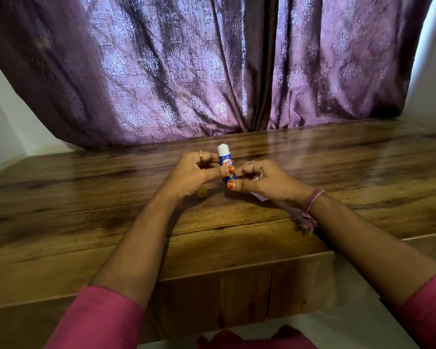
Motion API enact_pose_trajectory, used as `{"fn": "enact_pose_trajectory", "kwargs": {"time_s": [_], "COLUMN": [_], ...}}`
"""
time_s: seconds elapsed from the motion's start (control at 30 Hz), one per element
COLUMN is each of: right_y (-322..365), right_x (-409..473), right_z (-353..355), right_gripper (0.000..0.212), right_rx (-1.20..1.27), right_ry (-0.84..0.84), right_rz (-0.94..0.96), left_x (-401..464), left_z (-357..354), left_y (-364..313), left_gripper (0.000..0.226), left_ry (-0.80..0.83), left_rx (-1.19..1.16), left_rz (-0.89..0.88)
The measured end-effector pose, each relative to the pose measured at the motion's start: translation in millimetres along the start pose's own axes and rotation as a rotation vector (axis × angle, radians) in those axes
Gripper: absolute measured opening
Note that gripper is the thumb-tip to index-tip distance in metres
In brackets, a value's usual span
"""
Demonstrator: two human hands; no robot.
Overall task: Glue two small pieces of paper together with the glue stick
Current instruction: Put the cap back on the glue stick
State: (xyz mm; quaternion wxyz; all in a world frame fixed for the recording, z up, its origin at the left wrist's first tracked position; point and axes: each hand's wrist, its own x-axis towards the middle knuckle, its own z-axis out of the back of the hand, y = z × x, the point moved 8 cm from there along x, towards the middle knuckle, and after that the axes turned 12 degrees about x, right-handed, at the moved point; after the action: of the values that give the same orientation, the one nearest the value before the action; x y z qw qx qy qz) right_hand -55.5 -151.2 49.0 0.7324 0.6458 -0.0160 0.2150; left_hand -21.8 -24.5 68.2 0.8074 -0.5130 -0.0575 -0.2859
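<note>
Both forearms reach over the wooden table [86, 197], the left hand [191, 176] and right hand [264, 181] together pinching one upright, uncapped glue stick [225, 162], a single white paper [258, 196] edge visible beneath the right palm.

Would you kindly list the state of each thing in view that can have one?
glue stick: uncapped, white glue showing, held upright above the table.
left hand: grips the glue stick's body.
right hand: pinches the glue stick's lower end.
yellow cap: off, on the table under the left hand.
paper: on the table, mostly hidden under the right hand.
curtains: drawn shut.
</note>
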Motion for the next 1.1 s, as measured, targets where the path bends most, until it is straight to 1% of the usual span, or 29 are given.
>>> {"fn": "enact_pose_trajectory", "kwargs": {"time_s": [0.07,0.13,0.27,0.37,0.47,0.53,0.57,0.63,0.73,0.8,0.83,0.93,0.97,1.1], "right_y": [-1.6,-4.0,-8.8,-11.3,-9.4,-7.2,-6.6,-6.8,-3.4,-2.2,-3.6,-7.8,-9.9,-9.3], "right_x": [2.0,3.9,6.5,5.0,0.3,-2.3,-2.8,-2.4,-0.2,2.1,3.1,4.7,4.9,2.4], "right_z": [3.3,4.9,7.4,6.1,-1.6,-6.1,-7.1,-4.6,1.3,4.4,5.8,10.6,11.2,1.9], "right_gripper": [0.013,0.013,0.016,0.025,0.031,0.027,0.024,0.022,0.01,0.011,0.013,0.037,0.038,0.014], "right_rx": [-0.031,-0.006,-0.003,0.019,0.072,0.096,0.108,0.079,0.009,-0.014,-0.035,-0.075,-0.076,-0.01], "right_ry": [-0.046,-0.07,-0.101,-0.073,0.012,0.073,0.084,0.055,-0.029,-0.066,-0.082,-0.124,-0.128,-0.045], "right_rz": [-0.004,-0.015,-0.035,-0.057,-0.084,-0.082,-0.076,-0.07,-0.042,-0.013,-0.016,-0.027,-0.031,-0.048], "left_x": [0.0,-1.1,-0.3,-1.3,-3.0,-3.1,-2.7,-1.9,-1.0,-0.7,-0.5,0.5,0.7,-0.6], "left_z": [-1.3,-2.6,-2.3,-1.7,-2.3,-3.0,-2.3,-2.2,-2.6,-3.0,-3.4,-5.3,-5.3,-3.3], "left_y": [2.4,4.1,1.0,4.4,5.9,4.8,3.3,-0.4,0.0,-0.8,-1.7,-4.1,-4.0,-2.4], "left_gripper": [0.014,0.014,0.019,0.017,0.017,0.017,0.015,0.011,0.013,0.013,0.013,0.014,0.014,0.011], "left_ry": [-0.011,-0.024,-0.033,-0.042,-0.032,-0.013,-0.014,-0.015,-0.026,-0.036,-0.038,-0.036,-0.04,-0.045], "left_rx": [0.001,-0.043,-0.012,-0.052,-0.09,-0.117,-0.09,-0.025,-0.003,-0.003,0.001,0.012,0.009,-0.012], "left_rz": [0.022,0.058,0.032,0.052,0.069,0.068,0.055,0.021,0.026,0.03,0.027,0.004,0.0,0.002]}}
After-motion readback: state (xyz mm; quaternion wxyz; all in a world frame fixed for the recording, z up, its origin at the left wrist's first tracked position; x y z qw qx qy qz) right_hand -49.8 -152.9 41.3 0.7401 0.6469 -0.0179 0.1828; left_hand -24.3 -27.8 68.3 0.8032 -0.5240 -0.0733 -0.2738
